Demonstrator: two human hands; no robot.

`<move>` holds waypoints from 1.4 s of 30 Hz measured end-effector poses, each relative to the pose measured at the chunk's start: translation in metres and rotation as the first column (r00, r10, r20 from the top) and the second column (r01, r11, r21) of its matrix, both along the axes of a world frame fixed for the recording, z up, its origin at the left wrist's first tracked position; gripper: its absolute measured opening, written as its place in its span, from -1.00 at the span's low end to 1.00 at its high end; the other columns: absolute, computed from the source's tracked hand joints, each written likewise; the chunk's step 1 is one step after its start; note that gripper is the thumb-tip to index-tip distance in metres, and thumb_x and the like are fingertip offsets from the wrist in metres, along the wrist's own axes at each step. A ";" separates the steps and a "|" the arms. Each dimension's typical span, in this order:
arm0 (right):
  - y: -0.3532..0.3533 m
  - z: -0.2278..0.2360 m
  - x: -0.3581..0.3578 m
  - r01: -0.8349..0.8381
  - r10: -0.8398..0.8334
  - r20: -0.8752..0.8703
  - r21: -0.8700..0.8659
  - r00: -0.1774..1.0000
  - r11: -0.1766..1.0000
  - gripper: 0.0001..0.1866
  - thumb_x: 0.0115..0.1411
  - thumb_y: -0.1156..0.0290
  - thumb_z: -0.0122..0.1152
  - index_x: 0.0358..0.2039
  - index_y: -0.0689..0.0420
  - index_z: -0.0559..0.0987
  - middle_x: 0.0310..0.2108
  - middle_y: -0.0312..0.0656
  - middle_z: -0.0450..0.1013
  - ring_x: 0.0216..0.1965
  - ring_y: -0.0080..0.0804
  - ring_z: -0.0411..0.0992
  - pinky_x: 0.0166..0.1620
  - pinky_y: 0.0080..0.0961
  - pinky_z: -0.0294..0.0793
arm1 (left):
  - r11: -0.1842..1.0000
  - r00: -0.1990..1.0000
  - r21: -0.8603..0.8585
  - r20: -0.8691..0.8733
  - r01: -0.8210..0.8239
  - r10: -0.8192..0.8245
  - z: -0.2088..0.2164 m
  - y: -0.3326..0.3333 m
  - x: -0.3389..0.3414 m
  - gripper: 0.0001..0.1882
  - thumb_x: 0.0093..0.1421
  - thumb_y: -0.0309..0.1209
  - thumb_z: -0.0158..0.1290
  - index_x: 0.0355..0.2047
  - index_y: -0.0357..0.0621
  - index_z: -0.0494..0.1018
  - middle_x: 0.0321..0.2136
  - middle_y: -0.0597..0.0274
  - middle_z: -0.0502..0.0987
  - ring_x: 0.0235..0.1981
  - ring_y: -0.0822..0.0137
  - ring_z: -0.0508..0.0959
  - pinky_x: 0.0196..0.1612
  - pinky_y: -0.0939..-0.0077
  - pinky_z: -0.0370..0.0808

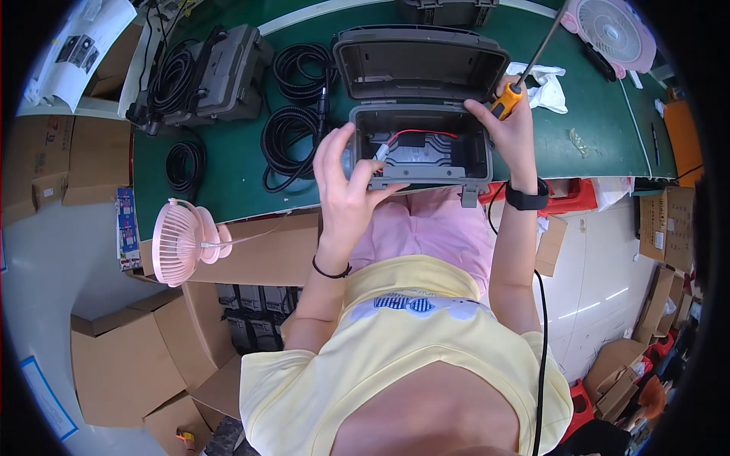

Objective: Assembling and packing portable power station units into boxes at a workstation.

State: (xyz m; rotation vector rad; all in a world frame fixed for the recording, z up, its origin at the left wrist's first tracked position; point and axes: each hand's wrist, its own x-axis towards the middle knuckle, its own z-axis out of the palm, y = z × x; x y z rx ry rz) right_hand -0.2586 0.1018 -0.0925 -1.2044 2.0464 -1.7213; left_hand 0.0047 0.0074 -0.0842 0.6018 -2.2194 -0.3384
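Observation:
A dark grey plastic box (433, 173) stands at the table's near edge, its hinged lid (422, 64) tipped back. Inside it runs a red wire (414, 132) with a white connector (382, 152) at the left end. My left hand (346, 182) grips the box's front left corner, thumb at the front wall and a fingertip beside the connector. At the box's right side, my right hand (513, 133) is closed round a screwdriver (507, 100) with a yellow and black handle, its shaft pointing up and right. That thumb rests near the rim.
Coiled black hoses (293, 140) lie left of the box, beside a closed grey box (220, 72). A pink fan (186, 242) hangs at the near left edge; another fan (608, 34) stands far right. White cloth (546, 87) lies beyond my right hand. Cardboard boxes (129, 365) stand below left.

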 end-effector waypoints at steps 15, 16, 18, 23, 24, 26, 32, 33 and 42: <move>0.002 0.045 0.027 -0.064 0.182 0.308 -0.358 0.934 0.932 -0.52 0.28 -0.02 0.28 -0.15 0.12 0.36 -0.06 -0.01 0.54 0.04 -0.34 0.47 0.17 -0.41 0.39 | 0.978 0.983 0.131 0.111 -0.162 0.147 0.027 0.003 0.016 -0.57 -0.25 -0.41 0.50 -0.34 -0.21 0.57 0.17 0.06 0.35 -0.15 0.12 0.64 -0.18 0.31 0.65; 0.001 0.046 0.029 -0.019 0.137 0.343 -0.325 0.929 0.946 -0.54 0.28 0.02 0.30 -0.17 0.13 0.36 -0.09 0.00 0.56 0.00 -0.37 0.49 0.13 -0.44 0.41 | 0.976 0.982 0.134 0.105 -0.172 0.159 0.028 0.003 0.016 -0.51 -0.26 -0.39 0.51 -0.30 -0.20 0.55 0.17 0.06 0.35 -0.15 0.12 0.63 -0.19 0.30 0.65; -0.003 0.048 0.030 -0.006 0.068 0.300 -0.202 0.952 0.979 -0.59 0.26 0.14 0.34 -0.20 0.13 0.35 -0.10 0.01 0.58 -0.07 -0.42 0.51 0.06 -0.52 0.44 | 0.972 0.981 0.144 0.085 -0.186 0.175 0.028 0.002 0.014 -0.39 -0.29 -0.34 0.54 -0.20 -0.19 0.53 0.16 0.06 0.35 -0.14 0.11 0.61 -0.20 0.29 0.64; -0.011 0.043 0.028 -0.047 0.108 0.271 -0.222 0.956 0.974 -0.62 0.19 0.32 0.43 -0.28 0.12 0.32 -0.07 -0.01 0.61 -0.16 -0.55 0.51 -0.07 -0.66 0.46 | 0.985 0.981 0.073 -0.106 -0.158 0.165 0.010 -0.005 0.002 -0.12 -0.28 -0.25 0.58 -0.01 -0.19 0.30 0.15 -0.01 0.32 -0.04 0.07 0.52 -0.18 0.31 0.64; -0.015 0.040 0.026 -0.008 0.046 0.251 -0.150 0.967 0.989 -0.59 0.19 0.31 0.44 -0.26 0.12 0.31 -0.07 0.00 0.60 -0.16 -0.56 0.50 -0.08 -0.67 0.47 | 0.986 0.976 0.093 -0.154 -0.138 0.151 0.005 -0.006 -0.002 -0.15 -0.24 -0.27 0.58 -0.02 -0.19 0.28 0.15 -0.03 0.31 -0.03 0.07 0.52 -0.18 0.29 0.64; -0.020 0.031 0.025 -0.020 0.069 0.296 -0.166 0.953 0.986 -0.58 0.19 0.30 0.44 -0.25 0.12 0.31 -0.07 0.01 0.60 -0.16 -0.57 0.50 -0.08 -0.67 0.47 | 0.990 0.956 0.129 -0.279 -0.054 0.088 -0.001 -0.008 -0.009 -0.25 -0.12 -0.38 0.53 -0.04 -0.18 0.26 0.17 -0.07 0.26 0.03 0.07 0.48 -0.12 0.24 0.64; -0.028 0.019 0.019 -0.023 0.088 0.339 -0.190 0.937 0.982 -0.59 0.20 0.32 0.44 -0.29 0.11 0.29 -0.06 0.02 0.60 -0.17 -0.57 0.49 -0.09 -0.67 0.47 | 0.965 0.973 0.247 -0.187 -0.089 0.138 0.001 -0.008 -0.011 -0.37 -0.02 -0.43 0.45 -0.03 -0.18 0.30 0.23 -0.03 0.17 0.12 0.06 0.40 -0.01 0.22 0.56; -0.028 0.018 0.018 -0.022 0.088 0.337 -0.193 0.937 0.981 -0.59 0.20 0.32 0.43 -0.29 0.11 0.29 -0.06 0.02 0.60 -0.17 -0.57 0.49 -0.09 -0.67 0.47 | 0.963 0.976 0.262 -0.184 -0.068 0.119 0.002 -0.009 -0.011 -0.37 -0.02 -0.44 0.44 -0.02 -0.18 0.31 0.23 -0.02 0.17 0.14 0.06 0.39 0.02 0.21 0.55; -0.032 0.016 0.019 -0.009 0.098 0.384 -0.226 0.918 0.974 -0.61 0.20 0.37 0.43 -0.30 0.10 0.29 -0.06 0.02 0.60 -0.19 -0.60 0.47 -0.11 -0.70 0.46 | 0.969 0.972 0.242 -0.233 0.043 0.015 0.001 -0.021 -0.015 -0.28 -0.09 -0.50 0.40 0.12 -0.07 0.37 0.26 -0.08 0.19 0.21 -0.10 0.34 0.24 0.11 0.33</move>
